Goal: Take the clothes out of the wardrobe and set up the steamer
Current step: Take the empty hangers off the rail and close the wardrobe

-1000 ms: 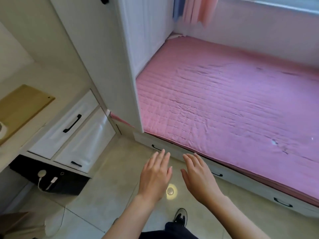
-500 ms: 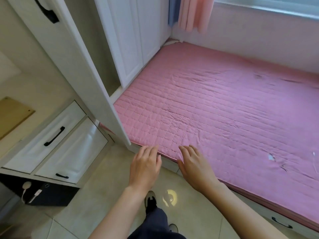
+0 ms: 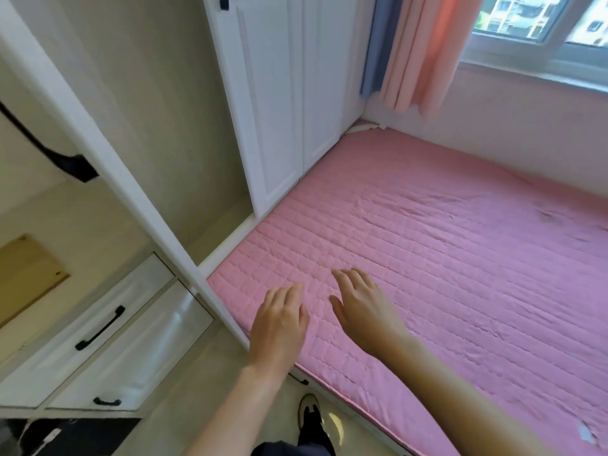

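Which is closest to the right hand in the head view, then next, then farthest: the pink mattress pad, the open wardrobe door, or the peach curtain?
From the right hand:
1. Pink mattress pad: directly under the hand.
2. Open wardrobe door: to the left, its edge beyond the left hand.
3. Peach curtain: far back by the window.

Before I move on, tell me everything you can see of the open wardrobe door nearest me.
The open wardrobe door is white, looks like painted wood, and swings out toward the camera, so it is seen nearly edge-on as a long diagonal band from top left to its bottom corner near the pink mattress. A black curved handle sits on its outer face at left. Neither the left hand nor the right hand touches it. Behind it the compartment shows bare beige walls.
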`<state>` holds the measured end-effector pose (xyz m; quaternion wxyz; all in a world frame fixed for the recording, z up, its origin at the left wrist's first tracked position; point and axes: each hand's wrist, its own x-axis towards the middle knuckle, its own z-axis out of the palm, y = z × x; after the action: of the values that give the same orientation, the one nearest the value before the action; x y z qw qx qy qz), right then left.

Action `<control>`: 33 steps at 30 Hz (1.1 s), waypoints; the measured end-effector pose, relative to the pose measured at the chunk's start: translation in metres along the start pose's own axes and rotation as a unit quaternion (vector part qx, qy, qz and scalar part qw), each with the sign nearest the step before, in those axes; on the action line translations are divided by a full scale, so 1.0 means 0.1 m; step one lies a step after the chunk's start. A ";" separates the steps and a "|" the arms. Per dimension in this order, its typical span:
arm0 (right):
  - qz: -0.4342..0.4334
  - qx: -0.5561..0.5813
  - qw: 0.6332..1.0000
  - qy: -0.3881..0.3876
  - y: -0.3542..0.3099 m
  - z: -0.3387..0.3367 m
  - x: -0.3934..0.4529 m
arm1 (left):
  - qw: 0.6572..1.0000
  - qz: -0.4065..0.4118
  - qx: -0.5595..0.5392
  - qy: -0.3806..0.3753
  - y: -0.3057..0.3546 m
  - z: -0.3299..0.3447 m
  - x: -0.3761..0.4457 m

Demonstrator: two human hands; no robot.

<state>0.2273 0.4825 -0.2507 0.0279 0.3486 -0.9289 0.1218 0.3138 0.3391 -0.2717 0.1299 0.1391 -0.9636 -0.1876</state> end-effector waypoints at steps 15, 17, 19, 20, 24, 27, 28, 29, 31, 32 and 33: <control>-0.130 0.030 0.991 0.007 -0.03 -0.10 1.90 | 0.980 -0.116 0.071 0.147 -0.40 -0.25 1.42; -0.158 0.032 0.987 0.015 -0.06 -0.11 2.13 | 0.973 -0.137 0.076 0.169 -0.48 -0.28 1.57; -0.184 0.032 0.982 0.020 -0.05 -0.12 2.37 | 0.964 -0.161 0.086 0.192 -0.55 -0.33 1.74; -0.199 0.033 0.979 0.018 -0.05 -0.13 2.49 | 0.959 -0.176 0.091 0.201 -0.58 -0.36 1.82; -0.251 0.035 0.967 0.001 -0.06 -0.20 2.96 | 0.940 -0.223 0.107 0.236 -0.69 -0.51 2.11; -0.286 0.037 0.957 -0.012 -0.11 -0.27 3.31 | 0.927 -0.255 0.113 0.251 -0.77 -0.65 2.32; -0.298 0.040 0.954 -0.016 -0.14 -0.31 3.42 | 0.922 -0.264 0.116 0.258 -0.79 -0.72 2.39; -0.308 0.046 0.950 -0.018 -0.19 -0.35 3.54 | 0.917 -0.271 0.120 0.267 -0.81 -0.80 2.46; -0.324 0.062 0.944 -0.022 -0.30 -0.46 3.77 | 0.906 -0.281 0.131 0.287 -0.85 -0.98 2.60; -0.333 0.067 0.940 -0.021 -0.36 -0.52 3.89 | 0.900 -0.288 0.138 0.296 -0.88 -1.08 2.66; -0.344 0.071 0.936 -0.020 -0.42 -0.58 4.01 | 0.894 -0.297 0.144 0.303 -0.91 -1.18 2.73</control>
<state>-0.0498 0.2091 -0.1313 0.0251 0.6505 -0.7413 0.1634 0.1168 0.1333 -0.1478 0.3322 0.4857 -0.8081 -0.0257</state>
